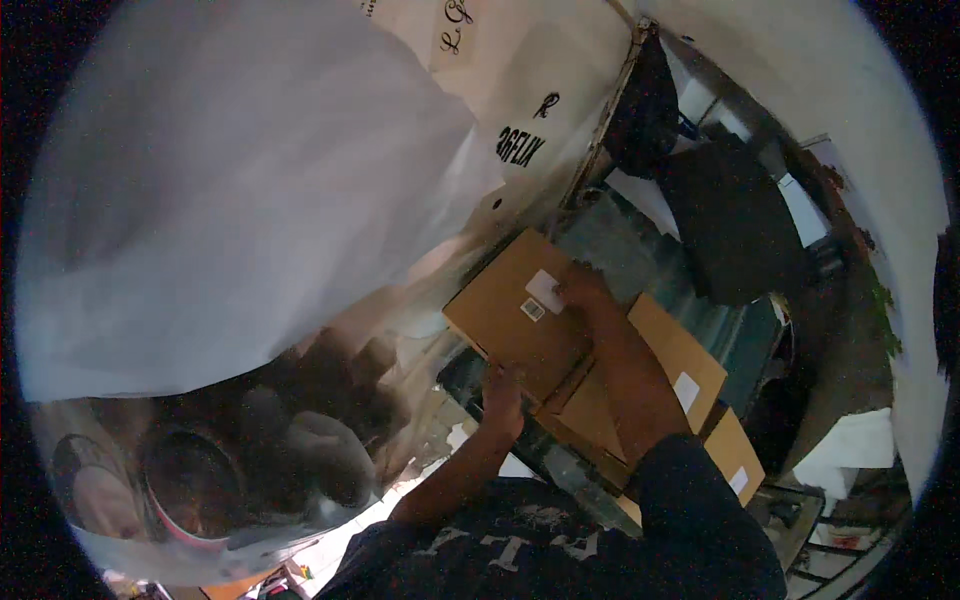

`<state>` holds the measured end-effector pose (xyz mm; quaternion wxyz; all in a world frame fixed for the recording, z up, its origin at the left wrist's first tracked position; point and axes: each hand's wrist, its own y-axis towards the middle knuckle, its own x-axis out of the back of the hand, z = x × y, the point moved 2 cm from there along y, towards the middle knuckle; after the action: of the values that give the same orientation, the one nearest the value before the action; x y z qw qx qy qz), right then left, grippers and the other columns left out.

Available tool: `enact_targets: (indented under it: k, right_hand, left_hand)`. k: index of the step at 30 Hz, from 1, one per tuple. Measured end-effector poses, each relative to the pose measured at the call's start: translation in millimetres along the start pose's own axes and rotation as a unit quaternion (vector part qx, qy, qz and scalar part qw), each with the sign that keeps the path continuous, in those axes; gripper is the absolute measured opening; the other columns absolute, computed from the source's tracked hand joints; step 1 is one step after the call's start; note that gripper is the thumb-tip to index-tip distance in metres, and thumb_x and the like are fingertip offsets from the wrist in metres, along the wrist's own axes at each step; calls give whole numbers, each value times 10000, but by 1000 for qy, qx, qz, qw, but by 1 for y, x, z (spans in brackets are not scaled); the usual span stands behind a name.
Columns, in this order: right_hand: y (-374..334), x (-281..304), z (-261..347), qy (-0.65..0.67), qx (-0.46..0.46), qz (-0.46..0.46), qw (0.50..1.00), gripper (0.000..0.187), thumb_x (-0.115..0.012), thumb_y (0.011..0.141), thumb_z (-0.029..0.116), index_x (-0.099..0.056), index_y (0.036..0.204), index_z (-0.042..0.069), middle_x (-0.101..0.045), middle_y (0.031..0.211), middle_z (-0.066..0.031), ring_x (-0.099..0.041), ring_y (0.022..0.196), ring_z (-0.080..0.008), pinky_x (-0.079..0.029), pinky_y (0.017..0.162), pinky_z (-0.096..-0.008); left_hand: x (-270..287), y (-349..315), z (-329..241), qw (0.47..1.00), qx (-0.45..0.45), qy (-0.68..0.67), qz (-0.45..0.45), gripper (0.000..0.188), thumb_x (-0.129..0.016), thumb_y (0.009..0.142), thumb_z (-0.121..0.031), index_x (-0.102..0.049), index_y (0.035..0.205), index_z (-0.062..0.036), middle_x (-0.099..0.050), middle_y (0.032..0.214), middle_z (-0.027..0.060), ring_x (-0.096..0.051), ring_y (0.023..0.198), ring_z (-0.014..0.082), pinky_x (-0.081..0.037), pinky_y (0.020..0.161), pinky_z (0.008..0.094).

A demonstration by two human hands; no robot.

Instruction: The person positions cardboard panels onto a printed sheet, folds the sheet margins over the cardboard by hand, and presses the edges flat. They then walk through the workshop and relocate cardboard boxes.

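Observation:
A brown cardboard box (495,300) lies tilted in front of me, with a white label (545,291) and a small barcode sticker (533,309) on its top. My left hand (502,398) is closed on the box's near edge; its fingertips are partly hidden. My right hand (582,286) rests on the box top at its right side. Its thumb side touches the white label, and its fingers look dim but apart. Under my right forearm lies a second cardboard box (592,405), partly covered by the arm.
More cardboard boxes (675,365) with white labels lie to the right on a dark green surface (625,245). A large pale sheet (250,200) fills the upper left. Beyond the boxes is a dark flat panel (735,220). At lower right stands a slatted rack (840,530).

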<state>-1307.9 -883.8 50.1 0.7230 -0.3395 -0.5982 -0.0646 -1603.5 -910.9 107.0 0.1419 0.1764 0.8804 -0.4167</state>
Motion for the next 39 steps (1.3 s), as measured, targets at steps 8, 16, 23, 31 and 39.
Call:
enact_targets:
  k: [8,16,23,31,39]
  right_hand:
    - [21,-3,-90,4,83,130,988,557,-614,942,446,-585,1352,71,-519,1464,-208,-514,1320,-407,-428,1091,-503]
    - [-171,172,17,337,217,-81,913,913,-753,852,268,-252,1595,95,-432,1556,-213,-390,1454,-378,-343,1183,-413]
    - [-186,203,19,177,28,-145,973,625,-638,886,129,-437,1475,72,-566,1387,-258,-576,1237,-444,-474,1037,-497]
    - [-186,211,6,136,1,-214,967,445,-549,921,159,-559,1361,95,-683,1144,-264,-655,1048,-466,-519,897,-554]
    - [-181,215,18,135,10,-181,974,430,-538,897,114,-578,1325,102,-693,1116,-242,-668,1014,-446,-526,872,-560]
  left_hand:
    - [-56,-52,-40,927,-286,148,195,766,-571,1009,-192,-127,1626,-104,-386,1557,143,-398,1410,257,-315,1160,436]
    - [-88,-20,-78,882,-328,66,332,739,-362,1085,-459,-28,1641,-106,-330,1636,146,-308,1506,240,-234,1218,396]
    - [-80,55,-117,772,-456,383,221,542,-419,1074,-323,-384,1527,-29,-546,1456,190,-540,1328,289,-450,1062,403]
    - [-55,147,-64,561,-371,715,188,371,-549,992,-259,-631,1270,-27,-678,1148,276,-684,1058,392,-547,919,484]
    - [-84,195,35,418,-484,768,35,370,-577,942,-315,-682,1201,-73,-646,1256,243,-613,1142,411,-505,974,510]
